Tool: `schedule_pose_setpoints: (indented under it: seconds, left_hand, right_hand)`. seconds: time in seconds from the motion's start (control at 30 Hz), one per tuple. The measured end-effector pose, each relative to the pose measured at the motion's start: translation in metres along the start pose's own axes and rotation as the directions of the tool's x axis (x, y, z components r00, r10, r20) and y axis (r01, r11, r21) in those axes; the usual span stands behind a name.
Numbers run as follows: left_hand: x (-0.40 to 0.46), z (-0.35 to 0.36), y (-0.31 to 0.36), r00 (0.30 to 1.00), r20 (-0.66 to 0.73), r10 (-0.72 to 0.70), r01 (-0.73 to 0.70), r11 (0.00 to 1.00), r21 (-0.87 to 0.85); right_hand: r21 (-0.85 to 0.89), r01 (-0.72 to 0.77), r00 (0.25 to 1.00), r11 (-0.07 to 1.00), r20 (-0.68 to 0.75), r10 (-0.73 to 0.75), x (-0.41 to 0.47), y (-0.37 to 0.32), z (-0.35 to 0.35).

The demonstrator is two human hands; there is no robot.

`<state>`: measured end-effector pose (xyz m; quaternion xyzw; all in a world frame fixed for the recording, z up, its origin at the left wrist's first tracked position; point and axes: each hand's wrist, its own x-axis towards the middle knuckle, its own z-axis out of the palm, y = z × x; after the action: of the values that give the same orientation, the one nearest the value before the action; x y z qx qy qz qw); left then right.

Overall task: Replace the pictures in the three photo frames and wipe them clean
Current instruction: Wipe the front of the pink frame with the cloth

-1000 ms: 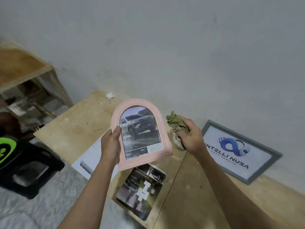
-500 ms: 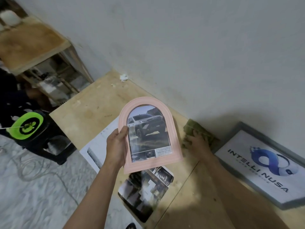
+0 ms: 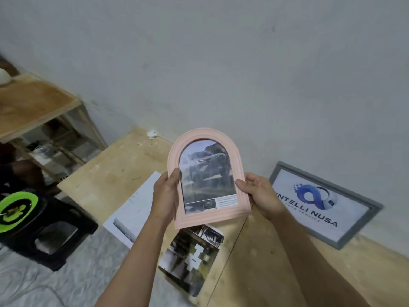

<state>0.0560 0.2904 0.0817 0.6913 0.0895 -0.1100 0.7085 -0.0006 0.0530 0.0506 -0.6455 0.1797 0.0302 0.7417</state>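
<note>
I hold a pink arched photo frame (image 3: 240, 168) upright above the wooden table (image 3: 115, 173); a picture of a dark car sits inside it. My left hand (image 3: 166, 197) grips its left edge and my right hand (image 3: 262, 194) grips its right edge. A grey rectangular frame (image 3: 354, 191) with a blue logo print leans against the wall at the right. The green cloth is out of sight behind the pink frame.
A dark printed picture (image 3: 192, 258) and a white printed sheet (image 3: 137, 209) lie at the table's front edge, partly overhanging. A wooden shelf unit (image 3: 33, 107) stands at the left. A black stool (image 3: 51, 238) with a green reel (image 3: 17, 209) sits on the floor.
My right hand put the green cloth down on the table by the wall, then came back and took hold of the pink frame's right edge. The frame rose slightly.
</note>
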Motion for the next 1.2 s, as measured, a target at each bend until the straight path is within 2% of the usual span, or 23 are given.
schedule_pose_setpoints:
  seconds: [0.13,0.3,0.43,0.63,0.73,0.8,0.87,1.0,1.1,1.2]
  left_hand:
    - [-0.042,-0.015,0.004,0.988,0.142,0.056,-0.050,0.998,-0.045]
    - [-0.091,-0.021,0.017,0.972,0.180,0.150,-0.119,0.978,-0.172]
    - [-0.123,-0.014,0.029,0.928,0.320,0.189,-0.125,0.970,-0.211]
    - [-0.171,0.021,0.055,0.854,0.461,0.243,-0.129,0.956,-0.265]
    - [-0.202,0.047,0.054,0.795,0.547,0.261,-0.165,0.962,-0.219]
    - [-0.217,0.065,0.054,0.762,0.595,0.256,-0.171,0.965,-0.197]
    - [-0.234,0.086,0.059,0.736,0.620,0.273,-0.203,0.962,-0.183]
    - [-0.266,0.133,0.064,0.741,0.605,0.291,-0.191,0.955,-0.226]
    - [-0.290,0.169,0.056,0.703,0.657,0.274,-0.171,0.961,-0.218]
    - [-0.310,0.203,0.048,0.655,0.713,0.250,-0.151,0.968,-0.201]
  right_hand:
    - [0.035,0.110,0.983,0.993,-0.152,-0.104,-0.062,-0.024,0.006]
    - [-0.057,0.199,0.971,0.978,-0.128,-0.204,-0.143,-0.043,0.011]
    - [-0.106,0.309,0.926,0.945,-0.192,-0.324,-0.201,-0.045,0.005]
    - [-0.085,0.282,0.932,0.956,-0.213,-0.294,-0.268,-0.055,-0.030]
    - [0.014,0.422,0.845,0.907,-0.368,-0.388,-0.298,-0.078,-0.057]
    - [-0.023,0.481,0.789,0.876,-0.424,-0.444,-0.314,-0.085,-0.077]
    - [-0.072,0.499,0.769,0.864,-0.422,-0.479,-0.332,-0.086,-0.096]
    - [-0.149,0.489,0.762,0.860,-0.407,-0.504,-0.367,-0.084,-0.139]
    - [-0.172,0.494,0.748,0.852,-0.415,-0.518,-0.394,-0.093,-0.175]
    - [-0.221,0.506,0.687,0.834,-0.482,-0.544,-0.415,-0.095,-0.207]
